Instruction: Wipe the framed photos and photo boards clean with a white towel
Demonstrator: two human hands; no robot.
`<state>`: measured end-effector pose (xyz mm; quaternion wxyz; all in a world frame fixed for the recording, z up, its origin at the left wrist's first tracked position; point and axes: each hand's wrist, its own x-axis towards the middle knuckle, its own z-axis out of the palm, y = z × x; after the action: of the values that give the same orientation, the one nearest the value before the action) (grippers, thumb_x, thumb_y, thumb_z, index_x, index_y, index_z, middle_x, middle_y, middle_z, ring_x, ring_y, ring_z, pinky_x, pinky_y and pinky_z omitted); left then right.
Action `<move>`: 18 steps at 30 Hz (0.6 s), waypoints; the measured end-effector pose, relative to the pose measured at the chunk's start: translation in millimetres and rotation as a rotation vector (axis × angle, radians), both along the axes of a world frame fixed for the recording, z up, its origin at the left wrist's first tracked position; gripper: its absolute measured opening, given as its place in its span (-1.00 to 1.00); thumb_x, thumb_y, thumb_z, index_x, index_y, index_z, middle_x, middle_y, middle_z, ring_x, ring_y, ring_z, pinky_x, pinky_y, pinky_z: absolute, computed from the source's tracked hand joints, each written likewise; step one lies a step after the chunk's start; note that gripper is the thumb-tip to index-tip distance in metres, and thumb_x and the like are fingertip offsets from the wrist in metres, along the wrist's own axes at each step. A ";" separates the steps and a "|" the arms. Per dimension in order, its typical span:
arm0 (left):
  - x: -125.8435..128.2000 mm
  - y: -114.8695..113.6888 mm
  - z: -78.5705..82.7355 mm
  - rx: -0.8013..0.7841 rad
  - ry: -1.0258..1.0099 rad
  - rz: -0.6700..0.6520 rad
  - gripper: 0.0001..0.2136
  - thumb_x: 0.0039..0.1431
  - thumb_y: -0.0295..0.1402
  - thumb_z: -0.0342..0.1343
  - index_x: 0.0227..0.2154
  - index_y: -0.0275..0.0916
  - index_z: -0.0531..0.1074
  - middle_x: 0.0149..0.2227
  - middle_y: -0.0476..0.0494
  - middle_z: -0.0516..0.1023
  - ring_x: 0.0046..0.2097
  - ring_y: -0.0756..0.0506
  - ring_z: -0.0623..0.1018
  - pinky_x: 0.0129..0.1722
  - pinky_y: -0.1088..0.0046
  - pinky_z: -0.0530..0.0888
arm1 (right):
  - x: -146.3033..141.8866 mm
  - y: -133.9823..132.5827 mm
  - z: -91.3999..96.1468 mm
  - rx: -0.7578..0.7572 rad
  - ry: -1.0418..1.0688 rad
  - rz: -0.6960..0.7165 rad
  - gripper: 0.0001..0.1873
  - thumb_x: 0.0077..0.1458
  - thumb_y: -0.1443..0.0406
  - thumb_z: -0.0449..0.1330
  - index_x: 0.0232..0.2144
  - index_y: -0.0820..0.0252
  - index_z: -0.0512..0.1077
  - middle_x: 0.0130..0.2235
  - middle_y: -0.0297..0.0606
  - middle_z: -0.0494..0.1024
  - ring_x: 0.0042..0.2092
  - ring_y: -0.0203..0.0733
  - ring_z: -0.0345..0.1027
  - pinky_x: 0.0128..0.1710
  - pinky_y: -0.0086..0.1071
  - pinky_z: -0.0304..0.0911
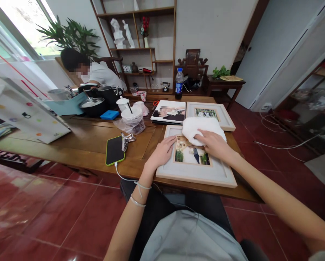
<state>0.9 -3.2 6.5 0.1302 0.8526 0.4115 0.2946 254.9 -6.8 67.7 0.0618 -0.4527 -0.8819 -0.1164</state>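
A white picture frame (178,177) holding a photo (188,156) lies flat on the near part of the wooden table (97,134). On its left border my left hand (162,152) lies with fingers stretched out. My right hand (212,144) grips a fluffy white cloth (201,127) and presses it on the upper part of the frame, covering that part of the photo. Just behind is a second white picture frame (229,119), partly hidden by the cloth. A photo album or print (169,110) lies to its left.
Left of the frames are a phone (115,150) on a cable, a lidded cup in plastic (132,117), a blue box (109,115) and a white bag (29,112). A bottle (179,84) stands behind. Another person (105,74) sits at the far left.
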 end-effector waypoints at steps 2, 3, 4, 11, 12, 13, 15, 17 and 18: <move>-0.5 0.8 -0.6 -0.002 0.002 -0.003 -0.59 0.28 -0.46 -0.19 0.16 -0.31 0.26 0.22 -0.25 0.27 0.26 -0.12 0.22 0.27 0.20 0.17 | 1.8 11.4 -0.4 0.043 0.009 -0.008 -0.43 -0.07 0.60 -0.02 0.02 0.23 0.32 0.14 0.06 0.32 0.08 0.04 0.25 0.02 -0.15 0.10; -0.7 1.2 -1.0 -0.003 0.003 -0.003 -0.59 0.28 -0.46 -0.19 0.16 -0.31 0.25 0.22 -0.25 0.27 0.26 -0.12 0.22 0.26 0.20 0.17 | 1.7 14.4 0.1 0.055 0.007 -0.011 -0.41 -0.08 0.60 -0.02 0.03 0.25 0.30 0.12 0.07 0.34 0.11 0.04 0.23 0.05 -0.14 0.08; -0.8 1.5 -1.2 -0.004 0.003 -0.002 -0.59 0.28 -0.45 -0.19 0.16 -0.31 0.25 0.22 -0.24 0.27 0.26 -0.12 0.22 0.26 0.19 0.18 | 0.9 15.4 0.9 0.059 -0.004 -0.012 -0.41 -0.08 0.61 -0.03 0.03 0.26 0.30 0.08 0.07 0.38 0.13 0.04 0.20 0.07 -0.12 0.06; 0.1 1.2 -1.1 0.008 -0.008 -0.003 -0.60 0.28 -0.46 -0.19 0.15 -0.26 0.27 0.22 -0.21 0.28 0.25 -0.11 0.24 0.25 0.18 0.19 | -23.4 -35.7 11.3 -0.130 -0.091 -0.004 -0.48 -0.07 0.59 -0.02 -0.05 0.23 0.36 -0.20 -0.05 0.51 -0.02 0.03 0.31 -0.09 -0.22 0.12; 0.2 1.0 -1.0 0.008 -0.006 -0.001 -0.60 0.27 -0.46 -0.19 0.15 -0.27 0.27 0.22 -0.22 0.28 0.25 -0.11 0.24 0.25 0.18 0.20 | -27.4 -48.9 15.2 -0.175 -0.086 -0.002 -0.47 -0.06 0.57 -0.02 -0.03 0.21 0.34 -0.19 -0.06 0.50 -0.10 0.00 0.35 -0.16 -0.26 0.13; 0.3 0.7 -0.7 0.007 -0.002 0.000 -0.60 0.27 -0.47 -0.19 0.15 -0.27 0.27 0.22 -0.23 0.28 0.25 -0.12 0.24 0.25 0.19 0.19 | -31.0 -62.3 19.6 -0.232 -0.088 0.025 -0.46 -0.06 0.56 -0.02 -0.02 0.18 0.33 -0.18 -0.07 0.49 -0.17 -0.04 0.38 -0.21 -0.29 0.13; 0.5 -0.1 0.2 0.010 0.002 0.001 -0.59 0.27 -0.48 -0.19 0.15 -0.28 0.26 0.22 -0.22 0.28 0.25 -0.11 0.24 0.26 0.20 0.19 | -37.0 -88.0 29.3 -0.328 -0.095 0.088 -0.48 -0.07 0.54 -0.01 -0.05 0.14 0.35 -0.20 -0.11 0.49 -0.24 -0.08 0.38 -0.27 -0.33 0.11; 0.8 -0.8 1.6 0.014 0.004 0.000 -0.59 0.26 -0.48 -0.18 0.15 -0.29 0.26 0.21 -0.22 0.29 0.24 -0.10 0.24 0.26 0.22 0.18 | -41.4 -108.5 37.9 -0.379 -0.079 0.151 -0.48 -0.10 0.55 -0.01 -0.08 0.12 0.36 -0.19 -0.12 0.48 -0.22 -0.09 0.37 -0.27 -0.34 0.09; 0.9 -1.1 2.4 0.013 0.006 -0.001 -0.59 0.26 -0.48 -0.18 0.15 -0.31 0.27 0.21 -0.23 0.29 0.24 -0.11 0.25 0.26 0.23 0.18 | -43.1 -115.7 41.3 -0.397 -0.064 0.181 -0.48 -0.12 0.55 -0.01 -0.09 0.12 0.36 -0.19 -0.13 0.48 -0.20 -0.09 0.37 -0.27 -0.34 0.08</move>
<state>1.8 -4.3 9.0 0.1236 0.8545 0.4093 0.2948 211.8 -122.5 109.0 -0.0465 -0.3709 -0.9261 0.0512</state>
